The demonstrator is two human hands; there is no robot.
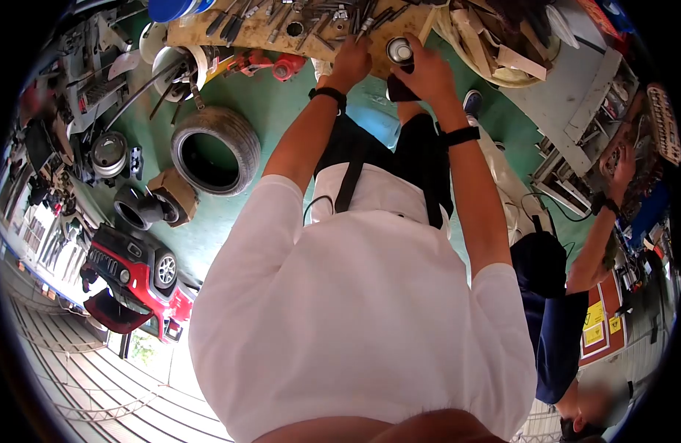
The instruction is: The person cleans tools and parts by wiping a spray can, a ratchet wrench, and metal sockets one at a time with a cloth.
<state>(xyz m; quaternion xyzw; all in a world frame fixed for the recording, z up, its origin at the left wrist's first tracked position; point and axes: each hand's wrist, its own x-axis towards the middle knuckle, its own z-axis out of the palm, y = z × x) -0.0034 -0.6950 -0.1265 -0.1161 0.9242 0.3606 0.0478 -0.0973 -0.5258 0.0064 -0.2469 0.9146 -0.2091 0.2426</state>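
Note:
On the right, my right hand is wrapped around a spray can, its round silver top facing up, by the edge of the wooden workbench. My left hand is closed at the same edge, around a slim metal tool whose exact kind I cannot make out. Its fingers are partly hidden behind the back of the hand. Several hand tools lie scattered over the bench beyond both hands.
A round bin of cardboard scraps stands right of the bench. At left are a white bucket, a red jack, a tire and a red car. Another person works at right, one hand over metal parts.

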